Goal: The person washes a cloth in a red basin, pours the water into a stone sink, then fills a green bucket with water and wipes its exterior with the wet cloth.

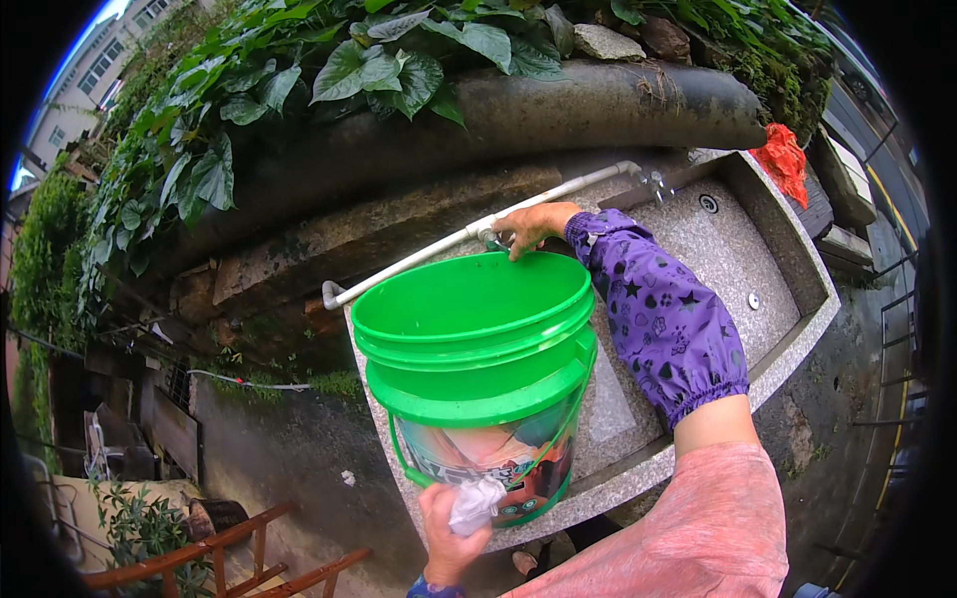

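A green plastic bucket (471, 329) with a printed picture on its side stands in the left part of a speckled stone sink (792, 359). My right hand (534, 226), below a purple patterned sleeve cover, is at a metal tap (493, 241) on the white pipe, just over the bucket's far rim; part of the tap is hidden by the fingers. Low at the bucket's near side, my left hand (452, 534) grips a crumpled whitish cloth (477, 504), close to the bucket's green handle (419, 477). Inside the bucket, the bottom is out of sight.
A white pipe (419, 258) runs along the sink's back edge to a second tap (658, 187). Behind it lies a thick dark pipe (598, 105) under leafy plants. A red plastic bag (782, 161) is beyond the sink's far right corner. A wooden ladder-like frame (217, 542) stands at lower left.
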`<state>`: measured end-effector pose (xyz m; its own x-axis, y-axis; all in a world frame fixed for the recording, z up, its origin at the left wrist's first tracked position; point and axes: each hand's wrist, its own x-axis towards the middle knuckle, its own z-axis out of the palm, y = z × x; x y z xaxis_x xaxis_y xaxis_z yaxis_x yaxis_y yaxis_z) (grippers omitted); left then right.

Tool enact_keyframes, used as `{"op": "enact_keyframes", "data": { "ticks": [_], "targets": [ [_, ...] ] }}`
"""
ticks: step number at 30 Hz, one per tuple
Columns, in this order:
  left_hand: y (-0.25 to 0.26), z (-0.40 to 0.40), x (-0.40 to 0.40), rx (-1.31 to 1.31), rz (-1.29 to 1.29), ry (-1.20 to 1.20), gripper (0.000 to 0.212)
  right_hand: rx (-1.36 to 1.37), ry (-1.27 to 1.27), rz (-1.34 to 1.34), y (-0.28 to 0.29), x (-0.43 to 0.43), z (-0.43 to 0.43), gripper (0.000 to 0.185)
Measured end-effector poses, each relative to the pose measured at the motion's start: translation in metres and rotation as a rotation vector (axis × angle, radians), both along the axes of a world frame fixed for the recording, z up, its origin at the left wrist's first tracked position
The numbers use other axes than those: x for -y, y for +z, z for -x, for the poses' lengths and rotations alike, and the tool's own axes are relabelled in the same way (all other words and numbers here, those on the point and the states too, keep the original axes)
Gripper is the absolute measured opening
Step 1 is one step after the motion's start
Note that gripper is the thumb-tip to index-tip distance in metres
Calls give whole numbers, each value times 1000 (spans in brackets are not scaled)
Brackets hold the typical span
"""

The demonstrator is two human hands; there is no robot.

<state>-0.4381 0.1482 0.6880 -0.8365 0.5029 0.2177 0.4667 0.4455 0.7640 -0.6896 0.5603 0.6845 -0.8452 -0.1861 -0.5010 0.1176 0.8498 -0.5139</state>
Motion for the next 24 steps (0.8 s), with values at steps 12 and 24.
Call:
{"op": "enact_keyframes", "data": {
  "ticks": [12, 24],
  "targets": [
    [21, 25, 3, 553, -558, 276, 68, 311, -274, 401, -25, -17, -55, 49],
    [157, 164, -73, 445, -1261, -237, 47, 498, -199, 379, -15, -38, -44, 32]
  ]
}}
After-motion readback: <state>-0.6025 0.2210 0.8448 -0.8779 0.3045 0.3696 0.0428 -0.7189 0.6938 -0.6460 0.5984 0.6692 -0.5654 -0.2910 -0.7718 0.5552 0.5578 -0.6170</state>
